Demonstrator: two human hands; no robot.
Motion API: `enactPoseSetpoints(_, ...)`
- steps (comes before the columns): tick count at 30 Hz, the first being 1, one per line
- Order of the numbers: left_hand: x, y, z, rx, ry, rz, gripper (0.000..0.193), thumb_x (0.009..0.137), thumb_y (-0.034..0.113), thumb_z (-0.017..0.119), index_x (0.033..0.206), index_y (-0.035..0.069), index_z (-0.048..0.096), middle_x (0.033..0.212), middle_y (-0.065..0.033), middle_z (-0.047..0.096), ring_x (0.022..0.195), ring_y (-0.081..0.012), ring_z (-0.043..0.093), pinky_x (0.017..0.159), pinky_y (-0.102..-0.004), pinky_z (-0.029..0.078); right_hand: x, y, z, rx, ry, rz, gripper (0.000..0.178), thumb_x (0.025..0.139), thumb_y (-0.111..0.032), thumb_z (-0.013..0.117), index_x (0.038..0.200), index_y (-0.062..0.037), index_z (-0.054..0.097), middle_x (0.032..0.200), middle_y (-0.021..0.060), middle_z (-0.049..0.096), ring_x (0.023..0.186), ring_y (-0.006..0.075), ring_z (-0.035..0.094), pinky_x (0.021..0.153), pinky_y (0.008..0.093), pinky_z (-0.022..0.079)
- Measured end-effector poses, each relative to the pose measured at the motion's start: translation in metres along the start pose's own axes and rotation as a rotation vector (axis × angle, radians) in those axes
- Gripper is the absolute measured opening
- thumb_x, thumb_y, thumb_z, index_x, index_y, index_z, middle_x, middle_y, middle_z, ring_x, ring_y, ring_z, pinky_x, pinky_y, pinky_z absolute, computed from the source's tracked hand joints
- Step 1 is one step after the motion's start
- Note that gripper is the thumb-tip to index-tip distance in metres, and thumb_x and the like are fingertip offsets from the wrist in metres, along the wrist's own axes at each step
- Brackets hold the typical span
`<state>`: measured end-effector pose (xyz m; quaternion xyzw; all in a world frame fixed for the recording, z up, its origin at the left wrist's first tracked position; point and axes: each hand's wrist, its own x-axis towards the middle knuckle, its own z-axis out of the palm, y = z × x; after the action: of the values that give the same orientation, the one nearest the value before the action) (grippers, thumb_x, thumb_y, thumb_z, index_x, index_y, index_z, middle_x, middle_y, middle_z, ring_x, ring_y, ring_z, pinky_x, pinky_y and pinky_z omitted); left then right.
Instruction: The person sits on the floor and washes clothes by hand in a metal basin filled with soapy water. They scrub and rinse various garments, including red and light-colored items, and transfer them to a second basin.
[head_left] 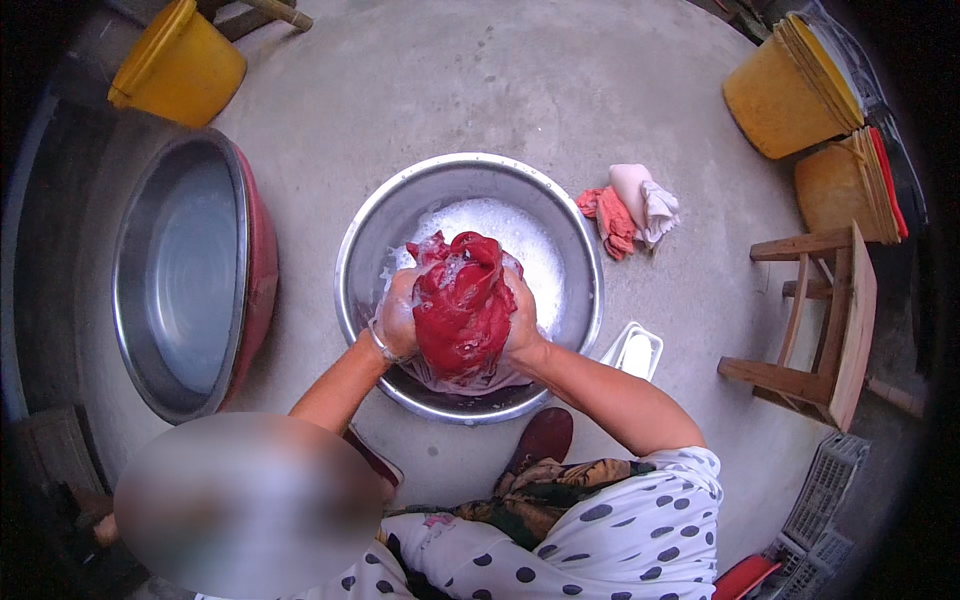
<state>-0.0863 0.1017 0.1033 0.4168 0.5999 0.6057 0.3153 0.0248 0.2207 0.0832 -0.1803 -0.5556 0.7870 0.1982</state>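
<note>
Cloth (pixel 462 318) gripped: left hand (pixel 398 310) nine o'clock, right hand (pixel 522 312) three | squeezing, I'd say | next needs even pressure

I am in what looks like a home's yard or washing area: a grey concrete floor (pixel 450 90), a round silver metal basin (pixel 368 245) of white suds (pixel 537 240), a large red-sided tub (pixel 262 265) to my left, yellow plastic buckets (pixel 785 95) far right, a brown wooden stool (pixel 852 320) at right
</note>
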Motion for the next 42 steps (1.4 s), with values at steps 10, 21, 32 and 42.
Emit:
enactPoseSetpoints(10,-0.005,-0.018,-0.021,0.563,-0.259,0.211,0.04,0.066,0.03,0.064,0.096,0.003,0.061,0.097,-0.0147,0.062,0.091,-0.0274,0.061,0.085,-0.0375,0.045,0.004,-0.013,0.0,0.812,0.041,0.699,0.035,0.089,-0.032,0.042,0.105,-0.0034,0.054,0.094,0.0106,0.062,0.08,0.0224,0.063,0.077,0.036,0.052)
enactPoseSetpoints(21,0.003,-0.001,0.027,-0.267,0.243,0.077,0.046,0.079,0.012,0.05,0.123,0.005,0.041,0.124,-0.0138,0.043,0.115,-0.0221,0.041,0.103,-0.035,0.025,0.018,-0.027,-0.005,0.597,-0.074,0.465,0.042,0.091,-0.035,0.034,0.116,-0.005,0.049,0.11,0.0117,0.057,0.097,0.0247,0.057,0.09,0.039,0.043)
enactPoseSetpoints(32,0.032,-0.001,0.034,-0.76,0.498,-0.208,0.017,0.086,0.021,0.056,0.093,0.006,0.061,0.084,0.0006,0.06,0.08,-0.0088,0.054,0.077,-0.023,0.042,0.024,-0.04,0.019,0.695,-0.33,0.552,0.041,0.091,-0.032,0.032,0.12,-0.0053,0.044,0.119,0.0117,0.051,0.11,0.0255,0.049,0.097,0.0401,0.034)
enactPoseSetpoints(42,0.019,-0.018,0.052,0.159,0.429,0.147,0.007,0.076,0.009,0.052,0.078,0.004,0.056,0.075,-0.0125,0.055,0.074,-0.0261,0.053,0.072,-0.0353,0.04,0.025,-0.022,0.058,0.702,-0.418,0.672,0.041,0.092,-0.03,0.03,0.123,-0.0063,0.041,0.122,0.0117,0.048,0.113,0.0261,0.046,0.1,0.0409,0.032)
